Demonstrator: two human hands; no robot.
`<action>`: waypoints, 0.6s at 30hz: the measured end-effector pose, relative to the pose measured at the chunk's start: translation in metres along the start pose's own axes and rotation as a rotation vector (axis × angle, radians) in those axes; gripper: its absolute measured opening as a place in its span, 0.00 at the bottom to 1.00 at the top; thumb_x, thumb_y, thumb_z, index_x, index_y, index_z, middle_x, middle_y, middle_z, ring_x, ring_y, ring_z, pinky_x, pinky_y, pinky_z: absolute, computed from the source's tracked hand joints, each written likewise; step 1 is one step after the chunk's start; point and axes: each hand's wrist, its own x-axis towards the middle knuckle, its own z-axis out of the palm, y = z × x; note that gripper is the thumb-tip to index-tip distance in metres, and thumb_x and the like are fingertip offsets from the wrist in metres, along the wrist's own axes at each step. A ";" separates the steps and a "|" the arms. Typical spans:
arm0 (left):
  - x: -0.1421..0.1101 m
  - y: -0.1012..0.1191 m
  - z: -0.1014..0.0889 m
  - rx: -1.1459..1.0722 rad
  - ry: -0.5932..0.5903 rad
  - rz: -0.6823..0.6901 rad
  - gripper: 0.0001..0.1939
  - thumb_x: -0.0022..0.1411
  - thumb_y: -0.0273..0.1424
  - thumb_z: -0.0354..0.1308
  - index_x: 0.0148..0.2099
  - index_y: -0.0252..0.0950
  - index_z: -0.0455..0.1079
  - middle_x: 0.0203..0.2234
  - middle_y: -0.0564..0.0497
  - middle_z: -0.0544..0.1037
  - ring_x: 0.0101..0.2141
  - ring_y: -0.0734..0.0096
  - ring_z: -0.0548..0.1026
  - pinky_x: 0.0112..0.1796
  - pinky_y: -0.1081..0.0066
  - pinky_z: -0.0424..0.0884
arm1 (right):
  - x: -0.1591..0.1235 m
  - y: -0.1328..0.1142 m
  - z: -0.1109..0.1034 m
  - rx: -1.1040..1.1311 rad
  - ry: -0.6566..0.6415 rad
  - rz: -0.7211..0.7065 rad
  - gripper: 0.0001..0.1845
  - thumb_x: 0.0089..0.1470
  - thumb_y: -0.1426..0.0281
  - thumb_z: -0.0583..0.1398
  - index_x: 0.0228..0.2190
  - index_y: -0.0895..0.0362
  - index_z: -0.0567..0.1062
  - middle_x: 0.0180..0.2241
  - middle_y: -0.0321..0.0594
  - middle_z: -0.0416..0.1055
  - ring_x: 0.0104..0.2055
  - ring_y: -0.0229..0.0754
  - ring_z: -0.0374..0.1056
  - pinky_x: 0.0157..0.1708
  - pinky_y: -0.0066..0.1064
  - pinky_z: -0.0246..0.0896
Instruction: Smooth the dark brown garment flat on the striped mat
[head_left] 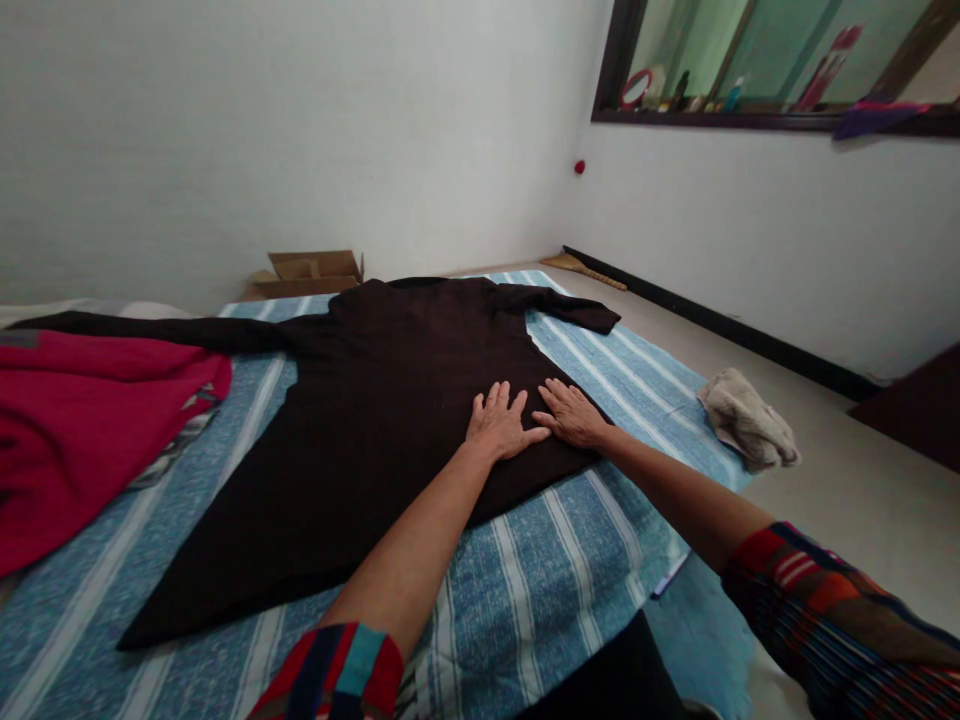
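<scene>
left hand (pixel 496 430) and right hand (pixel 574 417) lie on the dark garment (pixel 382 430), fingers (pixel 502 399) apart.

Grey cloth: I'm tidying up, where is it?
In the head view, the grey cloth lies at the right edge of the blue striped sheet, to the right of the right hand.

Beyond the right grip (pixel 574 413) rises a plain whitish back wall (pixel 300 120); a second pale side wall (pixel 720 210) meets it, ahead and to the grip's right. High on that side is a dark-framed window (pixel 810 50) with greenish panes — a round, red-rimmed mirror (pixel 636 89) stands on its sill. Below, a black baseboard (pixel 720 320) edges the pale floor (pixel 847 460), right of the grip. A cardboard box (pixel 319 268) sits near the back wall, beyond and left of the grip. The light is soft — rather dim.
</scene>
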 end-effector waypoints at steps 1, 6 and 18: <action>0.000 0.000 0.000 -0.002 0.002 0.001 0.47 0.54 0.63 0.38 0.67 0.37 0.47 0.66 0.41 0.44 0.64 0.52 0.40 0.59 0.50 0.40 | -0.001 0.001 0.000 0.002 -0.002 0.000 0.39 0.60 0.49 0.41 0.62 0.63 0.52 0.65 0.50 0.42 0.67 0.48 0.35 0.62 0.42 0.32; -0.001 0.000 0.001 -0.001 0.012 0.002 0.48 0.54 0.63 0.37 0.67 0.37 0.48 0.65 0.40 0.45 0.64 0.53 0.39 0.59 0.50 0.40 | -0.005 0.011 -0.002 0.010 -0.011 0.003 0.40 0.59 0.48 0.41 0.62 0.62 0.52 0.65 0.49 0.41 0.67 0.48 0.34 0.62 0.42 0.31; -0.010 -0.002 0.004 -0.040 -0.002 -0.009 0.47 0.54 0.63 0.37 0.67 0.37 0.46 0.66 0.42 0.43 0.65 0.54 0.37 0.60 0.50 0.38 | -0.008 0.010 0.008 -0.002 0.033 -0.003 0.40 0.59 0.48 0.41 0.61 0.64 0.54 0.64 0.51 0.44 0.66 0.50 0.37 0.62 0.45 0.35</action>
